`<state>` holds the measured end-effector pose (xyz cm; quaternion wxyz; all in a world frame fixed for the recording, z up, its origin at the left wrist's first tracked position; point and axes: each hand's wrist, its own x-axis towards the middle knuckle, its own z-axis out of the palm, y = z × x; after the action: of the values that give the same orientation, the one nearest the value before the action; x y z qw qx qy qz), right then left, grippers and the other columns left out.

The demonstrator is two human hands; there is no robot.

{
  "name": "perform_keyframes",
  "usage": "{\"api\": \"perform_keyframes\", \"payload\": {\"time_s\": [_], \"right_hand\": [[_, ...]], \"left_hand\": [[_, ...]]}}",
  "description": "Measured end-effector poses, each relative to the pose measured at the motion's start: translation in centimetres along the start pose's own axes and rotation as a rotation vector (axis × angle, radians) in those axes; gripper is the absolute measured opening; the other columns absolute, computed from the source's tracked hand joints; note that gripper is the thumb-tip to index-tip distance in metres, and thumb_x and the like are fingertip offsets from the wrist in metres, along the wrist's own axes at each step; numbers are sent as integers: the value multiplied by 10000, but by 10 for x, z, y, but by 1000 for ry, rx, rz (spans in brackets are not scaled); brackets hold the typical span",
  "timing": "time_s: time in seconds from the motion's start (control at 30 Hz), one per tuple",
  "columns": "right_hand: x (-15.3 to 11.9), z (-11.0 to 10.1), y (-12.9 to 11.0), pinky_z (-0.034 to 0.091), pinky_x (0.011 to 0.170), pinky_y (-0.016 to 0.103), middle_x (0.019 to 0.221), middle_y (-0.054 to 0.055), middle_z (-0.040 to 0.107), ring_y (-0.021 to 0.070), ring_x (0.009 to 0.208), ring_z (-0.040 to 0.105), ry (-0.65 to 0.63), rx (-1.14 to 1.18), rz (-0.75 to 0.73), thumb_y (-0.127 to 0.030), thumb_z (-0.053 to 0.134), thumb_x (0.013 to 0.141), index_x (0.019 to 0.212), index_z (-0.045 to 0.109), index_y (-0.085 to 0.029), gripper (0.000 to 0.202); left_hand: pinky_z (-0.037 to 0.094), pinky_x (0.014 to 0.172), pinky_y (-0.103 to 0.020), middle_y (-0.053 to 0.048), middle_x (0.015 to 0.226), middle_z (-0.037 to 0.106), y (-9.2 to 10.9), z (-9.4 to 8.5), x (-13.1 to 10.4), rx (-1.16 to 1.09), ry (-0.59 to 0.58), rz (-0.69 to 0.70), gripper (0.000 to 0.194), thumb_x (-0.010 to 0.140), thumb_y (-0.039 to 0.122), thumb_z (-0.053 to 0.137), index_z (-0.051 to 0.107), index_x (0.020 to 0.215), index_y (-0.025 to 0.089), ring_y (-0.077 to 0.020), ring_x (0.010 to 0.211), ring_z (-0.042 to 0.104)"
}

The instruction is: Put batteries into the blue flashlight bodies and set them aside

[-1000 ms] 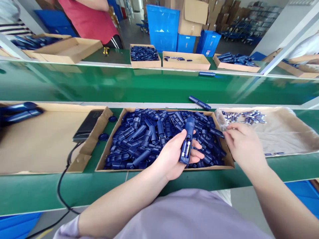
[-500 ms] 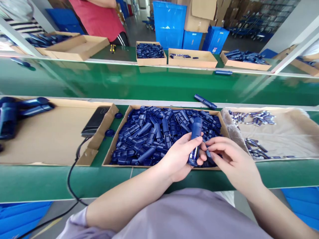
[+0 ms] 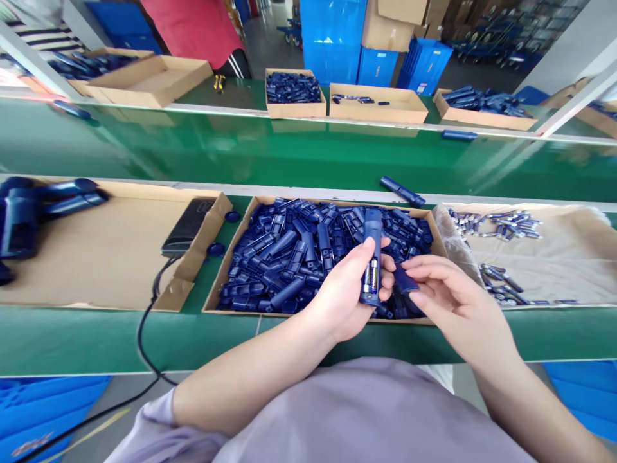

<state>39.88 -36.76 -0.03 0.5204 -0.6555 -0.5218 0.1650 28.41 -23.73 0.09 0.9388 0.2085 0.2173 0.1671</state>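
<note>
My left hand (image 3: 344, 292) is wrapped round a dark blue flashlight-like tube (image 3: 372, 225), held nearly upright. Its side compartment faces me, open, with batteries (image 3: 371, 276) lying in it. Between the thumb and fingers of my right hand (image 3: 450, 299) is a dark blue battery cover (image 3: 403, 279), just to the right of the tube and apart from the compartment. Both hands are over a cardboard box (image 3: 212, 297) heaped with blue plastic parts (image 3: 289, 257).
A lined box of batteries (image 3: 569, 257) stands on the right. On the left, a cardboard tray (image 3: 110, 257) holds blue tubes and a black device (image 3: 187, 225) with a cable. One blue tube (image 3: 402, 191) lies behind. Across the belt (image 3: 216, 148) stands a person (image 3: 193, 32).
The tube has turned in my left hand, so the batteries in it show more fully. The cover in my right hand has tilted and now shows its broad face.
</note>
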Motion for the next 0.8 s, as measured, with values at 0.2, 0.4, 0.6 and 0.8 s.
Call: {"api": "perform_keyframes", "payload": {"time_s": [0.2, 0.4, 0.6, 0.8], "right_hand": [[-2, 4, 20, 571, 824, 292, 1123, 74, 587, 172, 979, 625, 100, 83, 194, -231, 662, 860, 979, 662, -222, 120], [7, -3, 10, 575, 837, 329, 1104, 66, 639, 174, 929, 644, 232, 175, 238, -264, 689, 847, 1190, 628, -256, 349], [6, 14, -18, 606, 785, 288, 986, 21, 699, 181, 927, 687, 170, -78, 128, -229, 658, 870, 1008, 686, -256, 144], [2, 15, -12, 511, 1014, 442, 1038, 28, 706, 257, 1252, 537, 101, -237, 119, -281, 618, 904, 1075, 685, -261, 184]], "left_hand": [[427, 503, -210, -51, 812, 555, -2, 1, 1, 17, -28, -37, 305, 974, 327, 414, 592, 1148, 149, -119, 611, 512], [522, 631, -239, -41, 868, 574, -5, 1, -1, 97, -15, -12, 193, 958, 316, 503, 627, 1028, 185, -124, 697, 567], [510, 597, -222, -42, 900, 608, -6, -1, -1, 111, -51, -11, 207, 954, 297, 523, 629, 1109, 211, -134, 728, 581], [494, 648, -180, -35, 857, 615, -9, -1, -1, 99, -21, 8, 249, 919, 279, 601, 646, 1148, 193, -120, 758, 587]]}}
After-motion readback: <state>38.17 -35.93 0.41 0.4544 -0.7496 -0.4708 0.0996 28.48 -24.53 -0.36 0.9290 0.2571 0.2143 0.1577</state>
